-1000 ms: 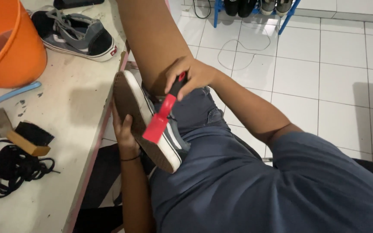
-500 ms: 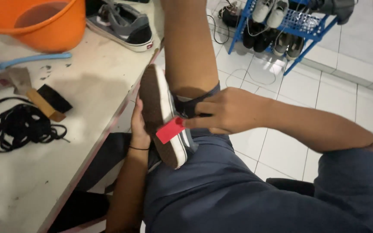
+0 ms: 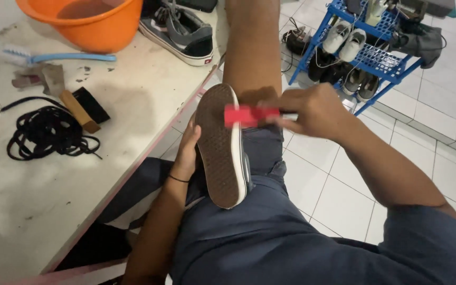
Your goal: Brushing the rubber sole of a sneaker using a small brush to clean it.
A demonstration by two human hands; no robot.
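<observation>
My left hand point(image 3: 188, 153) is wrapped around the far edge of one sneaker point(image 3: 221, 148), which rests on my lap with its brown waffle sole turned up toward me and its white sidewall facing right. My right hand point(image 3: 315, 111) is closed on the handle of one red brush point(image 3: 244, 115), whose head lies across the toe end of the sole, touching the white edge. On the white table point(image 3: 80, 200) to my left I count one orange basin point(image 3: 88, 18) at the far edge, one grey-and-black sneaker point(image 3: 178, 31) just beside it, one blue-handled toothbrush point(image 3: 62, 56), one wooden-handled brush with black bristles point(image 3: 83, 108), and one tangled bundle of black shoelaces point(image 3: 48, 134) near that brush. A crumpled scrap of cloth point(image 3: 43, 76) lies between the toothbrush and the wooden brush. Across the tiled floor stands one blue shoe rack point(image 3: 376, 58) holding several shoes, too crowded to count exactly.
</observation>
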